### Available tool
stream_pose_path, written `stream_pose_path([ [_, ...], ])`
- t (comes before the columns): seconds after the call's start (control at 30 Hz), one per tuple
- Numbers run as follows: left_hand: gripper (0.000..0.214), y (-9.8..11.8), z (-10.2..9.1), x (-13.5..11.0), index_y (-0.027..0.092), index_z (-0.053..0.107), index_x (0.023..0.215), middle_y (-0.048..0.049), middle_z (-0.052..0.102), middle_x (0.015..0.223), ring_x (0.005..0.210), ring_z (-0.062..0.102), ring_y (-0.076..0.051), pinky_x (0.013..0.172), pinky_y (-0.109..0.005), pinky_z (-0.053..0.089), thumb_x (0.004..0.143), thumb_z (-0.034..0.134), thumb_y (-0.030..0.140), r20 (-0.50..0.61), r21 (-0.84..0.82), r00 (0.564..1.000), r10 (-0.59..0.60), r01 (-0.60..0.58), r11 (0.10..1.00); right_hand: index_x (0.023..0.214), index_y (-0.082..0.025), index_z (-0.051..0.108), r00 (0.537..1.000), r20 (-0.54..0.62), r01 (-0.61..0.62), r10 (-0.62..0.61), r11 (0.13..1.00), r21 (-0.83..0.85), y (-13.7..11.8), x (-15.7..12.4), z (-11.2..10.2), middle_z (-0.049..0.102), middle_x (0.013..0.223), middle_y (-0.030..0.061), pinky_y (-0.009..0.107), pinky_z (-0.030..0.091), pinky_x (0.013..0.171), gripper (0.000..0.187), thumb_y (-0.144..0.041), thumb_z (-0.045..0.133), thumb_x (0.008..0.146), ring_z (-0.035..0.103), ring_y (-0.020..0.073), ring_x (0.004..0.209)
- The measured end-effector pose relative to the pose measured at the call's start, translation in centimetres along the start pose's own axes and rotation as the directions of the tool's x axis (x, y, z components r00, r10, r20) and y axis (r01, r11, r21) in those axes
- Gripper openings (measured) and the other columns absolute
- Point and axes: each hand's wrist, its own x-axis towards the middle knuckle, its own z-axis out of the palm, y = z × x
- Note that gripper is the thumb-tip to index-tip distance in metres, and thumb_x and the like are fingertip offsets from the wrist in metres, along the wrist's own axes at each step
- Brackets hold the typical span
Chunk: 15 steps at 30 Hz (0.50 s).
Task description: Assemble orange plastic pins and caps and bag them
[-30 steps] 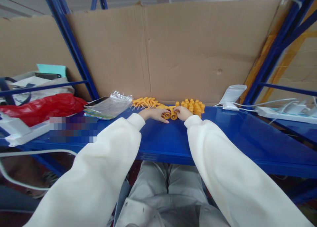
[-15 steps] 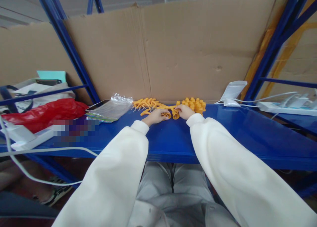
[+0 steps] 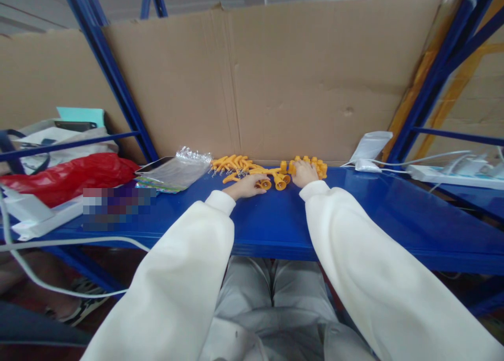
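Both my arms, in white sleeves, reach across a blue metal shelf (image 3: 354, 214). My left hand (image 3: 247, 185) lies on the shelf with its fingers curled on a small orange trumpet-shaped piece (image 3: 264, 183). A second such piece (image 3: 282, 181) lies just to its right. My right hand (image 3: 303, 173) rests against a cluster of small orange caps (image 3: 315, 166) at the back, fingers bent over them; what it holds is hidden. A pile of long orange pieces (image 3: 232, 165) lies behind my left hand.
A clear plastic bag (image 3: 175, 170) lies left of the orange pile. Further left are a red bag (image 3: 66, 175) and a white box (image 3: 35, 216). A white pouch (image 3: 370, 145), cables and a power strip (image 3: 452, 174) sit at the right. A cardboard sheet (image 3: 275, 88) backs the shelf.
My right hand has let go of the trumpet piece in front and moved back and right onto the orange caps. My left hand has stayed put on its piece.
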Motion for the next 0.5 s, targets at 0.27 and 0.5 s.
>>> stream_pose_path([
  [0.27,0.048,-1.1,-2.5,-1.3,0.018,0.064,0.14,-0.0101,0.065,0.146,0.137,0.058,-0.026,0.12,-0.04,0.042,0.096,0.05,0.025,-0.211,0.085,0.958,-0.194,0.216,0.973,0.142,-0.014,0.059,0.999,0.041,0.03,-0.03,1.0,-0.008,-0.6,0.9,0.3,0.056,0.153,0.0169,0.058,0.031,0.121,0.051,-0.012,0.047,0.092,0.049,0.0337,0.143],
  [0.5,0.053,-5.3,-3.6,-2.5,0.021,0.076,0.124,-0.01,0.076,0.127,0.121,0.069,-0.028,0.109,-0.033,0.051,0.076,0.058,0.01,-0.101,0.27,0.925,-0.367,0.381,0.884,0.145,-0.02,0.059,0.989,0.126,0.089,-0.08,0.993,-0.072,-2.0,3.6,0.3,0.058,0.152,0.0145,0.061,0.028,0.12,0.055,-0.007,0.046,0.093,0.05,0.032,0.142],
])
